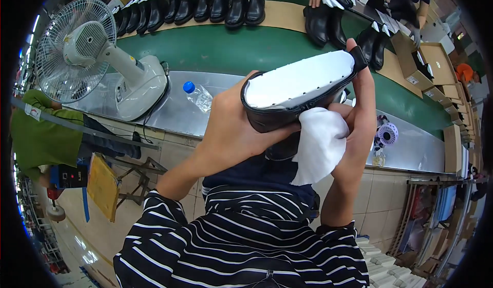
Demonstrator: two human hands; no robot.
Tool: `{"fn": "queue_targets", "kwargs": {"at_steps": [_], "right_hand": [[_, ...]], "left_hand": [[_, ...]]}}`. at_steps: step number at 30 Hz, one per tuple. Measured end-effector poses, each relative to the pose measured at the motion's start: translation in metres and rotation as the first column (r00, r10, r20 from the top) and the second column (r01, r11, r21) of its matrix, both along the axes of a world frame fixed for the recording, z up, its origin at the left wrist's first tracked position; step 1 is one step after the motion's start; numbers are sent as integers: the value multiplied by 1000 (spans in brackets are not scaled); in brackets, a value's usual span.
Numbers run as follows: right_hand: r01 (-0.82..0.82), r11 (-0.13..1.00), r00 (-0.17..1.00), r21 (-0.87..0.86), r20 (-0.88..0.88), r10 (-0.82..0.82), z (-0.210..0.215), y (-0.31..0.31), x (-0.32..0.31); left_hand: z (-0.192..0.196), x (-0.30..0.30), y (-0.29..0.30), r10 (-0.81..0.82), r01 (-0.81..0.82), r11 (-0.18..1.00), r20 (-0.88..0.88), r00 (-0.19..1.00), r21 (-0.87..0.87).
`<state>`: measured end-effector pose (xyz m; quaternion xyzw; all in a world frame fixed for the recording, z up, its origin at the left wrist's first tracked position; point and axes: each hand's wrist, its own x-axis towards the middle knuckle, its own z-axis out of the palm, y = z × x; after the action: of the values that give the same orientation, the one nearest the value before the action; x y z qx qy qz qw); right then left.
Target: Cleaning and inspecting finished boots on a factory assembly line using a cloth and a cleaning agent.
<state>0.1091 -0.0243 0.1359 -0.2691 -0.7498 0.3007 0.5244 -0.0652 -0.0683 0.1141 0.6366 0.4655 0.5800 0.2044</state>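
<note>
Held up before my chest is a black boot [264, 117], its top turned toward me. A white piece [298, 80] with small marks round its edge fills the opening, and a black pull tab [359, 58] stands at the right end. My left hand [231, 121] grips the boot's left side, thumb along its near side. On the other side, my right hand [362, 118] has its fingers closed round a white cloth [321, 144], with one finger stretched up beside the tab. The cloth hangs down against the boot. The boot's lower part is mostly hidden.
A metal-edged bench [177, 90] runs beside a green conveyor belt [205, 51] lined with black boots [238, 8]. On the bench are a large fan [128, 77], a bottle [199, 98] and a small purple fan [386, 134]. Co-workers stand across and at left; boxes [413, 67] at right.
</note>
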Motion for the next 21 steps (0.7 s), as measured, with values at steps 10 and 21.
{"fn": "queue_targets", "kwargs": {"at_steps": [10,21], "right_hand": [[14,998,1000,-59,-26,-16,-1,-4,0],[-66,990,997,-124,-43,61,-4,11,0]], "left_hand": [[-9,-1,-3,1,2,997,49,999,-78],[-21,6,-3,42,-33,992,78,996,-118]]}}
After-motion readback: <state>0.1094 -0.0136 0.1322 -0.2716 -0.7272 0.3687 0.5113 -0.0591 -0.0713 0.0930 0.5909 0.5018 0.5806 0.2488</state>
